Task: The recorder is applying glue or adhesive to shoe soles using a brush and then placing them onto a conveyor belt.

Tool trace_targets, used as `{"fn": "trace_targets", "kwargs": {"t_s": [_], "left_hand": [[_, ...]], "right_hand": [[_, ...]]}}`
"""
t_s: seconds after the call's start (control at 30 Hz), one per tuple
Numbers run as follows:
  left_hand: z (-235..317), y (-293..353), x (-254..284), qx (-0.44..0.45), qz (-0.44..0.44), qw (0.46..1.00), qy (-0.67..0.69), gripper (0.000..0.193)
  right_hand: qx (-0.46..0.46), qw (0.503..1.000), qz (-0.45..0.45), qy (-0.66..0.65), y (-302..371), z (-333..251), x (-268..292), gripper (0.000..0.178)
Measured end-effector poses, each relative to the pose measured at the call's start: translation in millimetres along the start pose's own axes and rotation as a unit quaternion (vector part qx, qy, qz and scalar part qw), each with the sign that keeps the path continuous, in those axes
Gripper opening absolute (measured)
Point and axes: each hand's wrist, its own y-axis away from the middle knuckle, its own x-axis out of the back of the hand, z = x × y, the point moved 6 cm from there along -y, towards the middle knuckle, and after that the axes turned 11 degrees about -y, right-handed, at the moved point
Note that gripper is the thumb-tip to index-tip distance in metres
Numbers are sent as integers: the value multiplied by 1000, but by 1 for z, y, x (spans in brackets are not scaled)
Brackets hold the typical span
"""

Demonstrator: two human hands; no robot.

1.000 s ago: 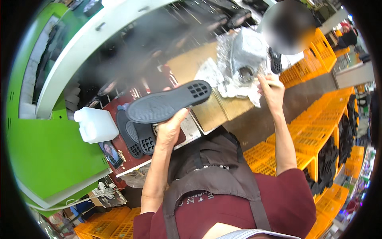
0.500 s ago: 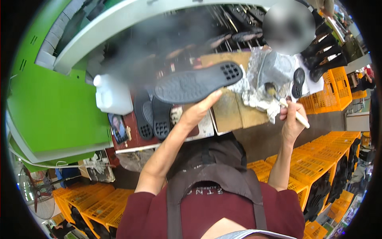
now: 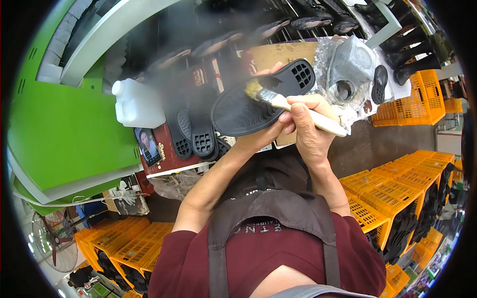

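So the black sole (image 3: 243, 115) is up in the left hand (image 3: 263, 136), held at a slant, with the grid of square pockets at the upper right end and the wavy ridges down toward the broader lower left end. Surface looks dark and fairly matte. The brush (image 3: 279, 102) is in the right hand (image 3: 314, 125): chunky pale handle sloping down to the right, greyish collar, yellowish bristles pointing up-left over the sole's face. Can't really tell if they're touching it.
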Motion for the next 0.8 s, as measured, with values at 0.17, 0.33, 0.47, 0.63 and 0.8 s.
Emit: {"fn": "trace_targets", "kwargs": {"t_s": [0.17, 0.33, 0.47, 0.63, 0.8], "left_hand": [[-10, 17, -6, 70, -78, 993, 54, 62], [-8, 16, -10, -17, -232, 955, -181, 45], [-11, 35, -3, 253, -416, 859, -157, 41], [-4, 48, 18, 145, -391, 907, -65, 53], [-10, 62, 38, 269, -343, 889, 138, 75]], "right_hand": [[-14, 998, -54, -13, 1, 1, -17, 18], [-37, 995, -86, -21, -6, -2, -20, 18], [-35, 994, -100, 5, -15, -3, -12, 17], [-61, 992, -109, 3, -30, 1, -5, 16], [-62, 993, -98, 30, -44, 11, 3, 15]]}}
